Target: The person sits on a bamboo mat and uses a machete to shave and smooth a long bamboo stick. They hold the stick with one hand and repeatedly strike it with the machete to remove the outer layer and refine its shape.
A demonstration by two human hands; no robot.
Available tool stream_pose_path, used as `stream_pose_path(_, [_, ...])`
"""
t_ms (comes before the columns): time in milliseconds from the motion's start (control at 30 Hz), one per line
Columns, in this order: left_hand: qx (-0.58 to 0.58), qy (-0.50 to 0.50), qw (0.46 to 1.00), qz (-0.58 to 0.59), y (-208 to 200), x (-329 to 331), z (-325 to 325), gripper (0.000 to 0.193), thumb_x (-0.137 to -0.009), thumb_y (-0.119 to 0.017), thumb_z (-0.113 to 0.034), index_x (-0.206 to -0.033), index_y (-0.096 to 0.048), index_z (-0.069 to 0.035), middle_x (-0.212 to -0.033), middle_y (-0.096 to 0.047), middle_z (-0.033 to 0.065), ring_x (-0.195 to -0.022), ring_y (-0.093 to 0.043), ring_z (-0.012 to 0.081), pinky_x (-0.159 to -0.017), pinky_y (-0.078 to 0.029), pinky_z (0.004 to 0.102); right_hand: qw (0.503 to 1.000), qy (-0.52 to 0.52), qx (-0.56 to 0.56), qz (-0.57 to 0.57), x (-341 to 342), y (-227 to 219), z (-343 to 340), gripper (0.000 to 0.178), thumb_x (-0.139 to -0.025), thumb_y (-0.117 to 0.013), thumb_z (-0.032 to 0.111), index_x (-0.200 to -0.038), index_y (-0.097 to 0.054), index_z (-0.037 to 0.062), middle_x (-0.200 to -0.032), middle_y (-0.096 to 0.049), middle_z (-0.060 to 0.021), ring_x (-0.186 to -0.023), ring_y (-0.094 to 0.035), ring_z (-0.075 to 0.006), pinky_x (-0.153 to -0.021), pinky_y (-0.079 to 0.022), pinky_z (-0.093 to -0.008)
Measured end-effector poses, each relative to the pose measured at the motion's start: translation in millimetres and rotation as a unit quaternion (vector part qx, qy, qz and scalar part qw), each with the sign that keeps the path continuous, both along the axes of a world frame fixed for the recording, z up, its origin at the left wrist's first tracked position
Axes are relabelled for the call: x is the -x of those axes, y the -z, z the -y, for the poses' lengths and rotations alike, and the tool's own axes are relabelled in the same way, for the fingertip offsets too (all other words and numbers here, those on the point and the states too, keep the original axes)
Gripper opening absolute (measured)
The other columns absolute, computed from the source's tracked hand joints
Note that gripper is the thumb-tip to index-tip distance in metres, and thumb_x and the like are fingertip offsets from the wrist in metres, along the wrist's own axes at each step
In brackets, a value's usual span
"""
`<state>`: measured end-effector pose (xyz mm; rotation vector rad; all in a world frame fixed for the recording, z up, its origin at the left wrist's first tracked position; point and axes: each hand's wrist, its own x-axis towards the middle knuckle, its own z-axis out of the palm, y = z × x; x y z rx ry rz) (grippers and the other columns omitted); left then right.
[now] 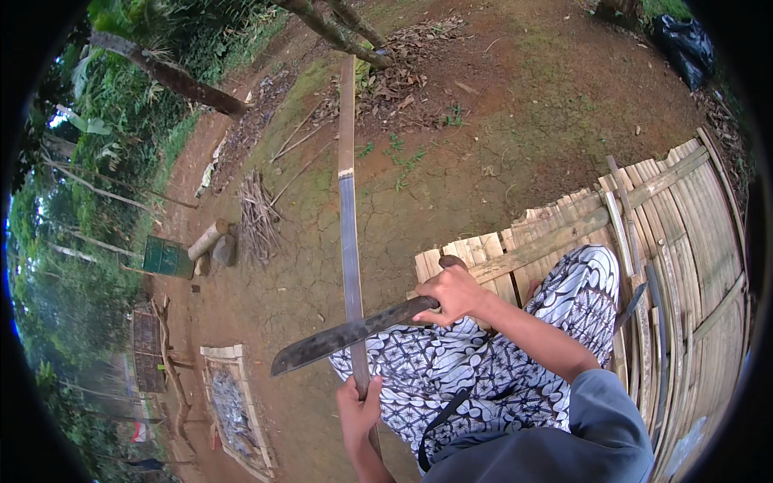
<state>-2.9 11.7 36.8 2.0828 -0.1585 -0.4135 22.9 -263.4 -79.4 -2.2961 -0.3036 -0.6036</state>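
A long, flat bamboo strip (349, 233) stretches from my lap out over the ground toward a tree, brown on its far half and greyish on its near half. My left hand (360, 409) is closed round its near end, fingers wrapped about it. In my right hand (452, 295) is a machete (330, 340), gripped by its dark handle. Its broad dark blade points left and crosses over the strip just beyond my left hand. Whether the edge touches the strip, I cannot tell. Under both lies my patterned black-and-white garment (435, 362).
I sit on a bamboo slat platform (700, 217), with loose bamboo pieces (644, 346) and a dark blade (631, 308) at my right. A stick bundle (258, 217), a green container (167, 256) and a wood-framed ash bed (233, 406) lie left. A tree trunk (338, 32) rises ahead.
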Motion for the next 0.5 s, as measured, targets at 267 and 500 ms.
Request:
stream_pose_path(267, [0.002,-0.021,1.0,-0.009,-4,1,-8,0.028,-0.095,-0.06,-0.018,-0.075,-0.046,-0.004,-0.046,-0.043,-0.0017,-0.033,-0.039,0.0057,-0.03,-0.027,0.0239,0.987,0.069,-0.059,-0.129,-1,0,3,0.053,-0.081,-0.058,0.058,-0.089,-0.073,0.0076,-0.056,-0.061,-0.0172,-0.058,-0.064,-0.0366,-0.061,-0.052,-0.0441])
stream_pose_path(500, [-0.02,-0.014,1.0,-0.004,-6,9,-6,0.023,-0.092,-0.063,-0.014,-0.076,-0.051,-0.002,-0.05,-0.046,-0.0037,-0.039,-0.041,0.003,-0.035,-0.029,0.0237,0.992,0.059,-0.083,-0.069,-6,14,-2,0.052,-0.081,-0.06,0.058,-0.086,-0.074,0.008,-0.053,-0.059,-0.0168,-0.056,-0.062,-0.0369,-0.058,-0.052,-0.0436])
